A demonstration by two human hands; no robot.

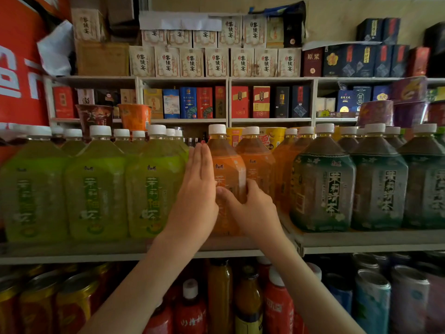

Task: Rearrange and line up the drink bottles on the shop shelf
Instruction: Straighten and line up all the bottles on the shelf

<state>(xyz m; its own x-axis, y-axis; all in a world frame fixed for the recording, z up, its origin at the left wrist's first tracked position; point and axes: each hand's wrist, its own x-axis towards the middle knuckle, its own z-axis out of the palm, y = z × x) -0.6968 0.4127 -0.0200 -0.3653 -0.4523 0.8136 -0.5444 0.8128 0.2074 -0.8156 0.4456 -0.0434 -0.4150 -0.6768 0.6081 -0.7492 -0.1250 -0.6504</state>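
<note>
The left hand [196,189] pressed flat-fingered against the orange bottle [227,162] while the right hand [250,208] gripped it — a slow, upright slide looked safest.

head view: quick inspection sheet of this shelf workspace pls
surface: shelf board, packed with white-capped bottles
job's things: orange bottle in the front row, between green bottles and dark teal bottles
clutter: noodle cups behind the row
grippers: left hand flat, straight fingers against the orange bottle's left side; right hand grips its front
cables: nothing seen
surroundings: boxed goods on upper shelves; more bottles on the shelf below
</note>
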